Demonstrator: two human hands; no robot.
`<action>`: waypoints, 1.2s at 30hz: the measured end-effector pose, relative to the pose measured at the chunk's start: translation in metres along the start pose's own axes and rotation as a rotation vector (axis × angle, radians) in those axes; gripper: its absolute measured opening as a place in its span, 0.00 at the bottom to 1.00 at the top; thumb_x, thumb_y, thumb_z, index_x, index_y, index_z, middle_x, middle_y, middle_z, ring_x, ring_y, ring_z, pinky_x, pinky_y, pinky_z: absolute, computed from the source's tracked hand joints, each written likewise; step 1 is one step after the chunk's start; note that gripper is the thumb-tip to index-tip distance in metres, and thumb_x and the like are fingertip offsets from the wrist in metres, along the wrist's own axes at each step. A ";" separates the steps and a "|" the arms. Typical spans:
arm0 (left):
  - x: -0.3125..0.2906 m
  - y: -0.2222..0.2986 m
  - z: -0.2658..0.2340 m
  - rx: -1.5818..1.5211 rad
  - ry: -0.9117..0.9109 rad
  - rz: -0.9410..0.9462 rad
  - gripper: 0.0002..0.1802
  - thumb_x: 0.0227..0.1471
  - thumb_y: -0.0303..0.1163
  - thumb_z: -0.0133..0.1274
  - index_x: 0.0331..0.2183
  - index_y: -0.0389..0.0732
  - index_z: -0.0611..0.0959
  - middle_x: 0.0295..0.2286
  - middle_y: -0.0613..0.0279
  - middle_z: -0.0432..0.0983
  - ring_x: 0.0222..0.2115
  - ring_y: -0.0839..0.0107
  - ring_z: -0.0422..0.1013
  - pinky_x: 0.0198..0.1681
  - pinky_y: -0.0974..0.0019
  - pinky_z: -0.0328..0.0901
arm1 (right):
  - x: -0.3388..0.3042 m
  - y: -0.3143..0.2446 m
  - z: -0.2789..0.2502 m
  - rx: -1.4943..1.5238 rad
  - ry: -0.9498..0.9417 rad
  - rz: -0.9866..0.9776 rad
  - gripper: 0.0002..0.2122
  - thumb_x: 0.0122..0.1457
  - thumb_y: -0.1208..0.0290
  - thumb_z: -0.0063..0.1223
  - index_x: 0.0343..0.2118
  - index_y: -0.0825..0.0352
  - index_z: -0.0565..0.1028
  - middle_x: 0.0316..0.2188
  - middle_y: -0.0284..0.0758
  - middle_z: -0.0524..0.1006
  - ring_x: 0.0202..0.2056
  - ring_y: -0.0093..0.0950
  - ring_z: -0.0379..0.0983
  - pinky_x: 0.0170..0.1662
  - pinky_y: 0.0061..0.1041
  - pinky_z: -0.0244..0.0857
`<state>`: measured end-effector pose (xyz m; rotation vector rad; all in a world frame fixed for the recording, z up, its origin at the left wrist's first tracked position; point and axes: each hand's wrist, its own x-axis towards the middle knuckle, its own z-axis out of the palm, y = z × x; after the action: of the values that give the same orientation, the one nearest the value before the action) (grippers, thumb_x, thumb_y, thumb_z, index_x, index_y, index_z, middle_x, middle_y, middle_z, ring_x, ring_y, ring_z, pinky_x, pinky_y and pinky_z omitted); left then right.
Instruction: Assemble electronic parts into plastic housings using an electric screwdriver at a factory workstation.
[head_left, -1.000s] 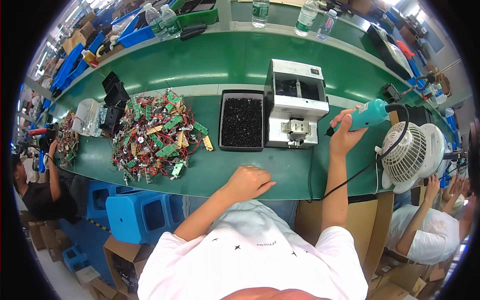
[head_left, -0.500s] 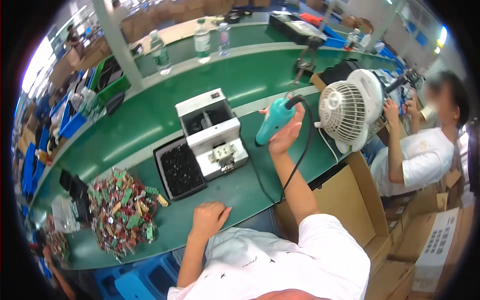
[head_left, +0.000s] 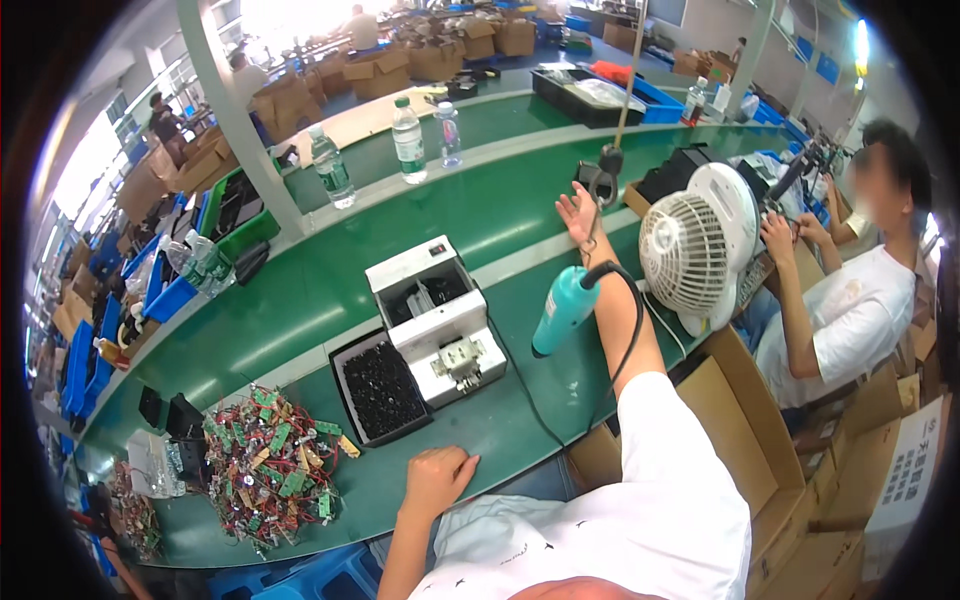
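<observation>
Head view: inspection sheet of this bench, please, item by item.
Surface: green bench, glossy.
Things: teal power tool hangs beside right forearm; white machine beside tray of small black parts.
Clutter: heap of wired circuit boards at left; bottles on far ledge.
Hands: left hand curled at bench edge; right hand open, nothing held.
Cables: black cord from tool passes across right forearm; second cable runs beside machine.
Surroundings: white fan, co-worker and open carton at right.

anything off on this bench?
Two mild oddities: the larger tangled heap of green circuit boards and red wires lies loose on the green bench, uncontained; the teal cylindrical power tool is tilted, ungripped. No clear damage visible.
</observation>
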<state>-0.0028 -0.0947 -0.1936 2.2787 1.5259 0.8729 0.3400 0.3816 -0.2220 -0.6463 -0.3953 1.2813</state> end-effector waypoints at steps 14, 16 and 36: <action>0.005 0.002 -0.005 -0.035 -0.052 -0.049 0.11 0.45 0.31 0.55 0.16 0.41 0.75 0.15 0.65 0.70 0.14 0.64 0.64 0.21 0.67 0.60 | -0.025 -0.011 0.015 0.046 -0.186 0.075 0.19 0.60 0.73 0.45 0.54 0.69 0.63 0.46 0.39 0.68 0.42 0.29 0.71 0.40 0.28 0.68; -0.001 -0.003 -0.005 -0.010 -0.027 -0.060 0.10 0.45 0.31 0.56 0.17 0.41 0.75 0.15 0.65 0.70 0.14 0.64 0.64 0.21 0.67 0.60 | -0.077 -0.011 0.029 0.061 -0.260 0.123 0.19 0.60 0.72 0.45 0.54 0.69 0.63 0.46 0.39 0.68 0.42 0.28 0.70 0.40 0.27 0.67; 0.035 0.084 -0.059 -0.878 0.412 0.389 0.31 0.44 0.37 0.60 0.50 0.43 0.69 0.47 0.51 0.64 0.44 0.58 0.65 0.44 0.61 0.64 | -0.505 -0.116 0.047 -0.619 -0.892 0.057 0.12 0.63 0.74 0.40 0.39 0.73 0.76 0.44 0.37 0.70 0.25 0.25 0.71 0.31 0.19 0.66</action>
<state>0.0331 -0.1040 -0.0917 1.7752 0.5605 1.7660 0.2697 -0.1121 -0.0720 -0.5580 -1.5566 1.4605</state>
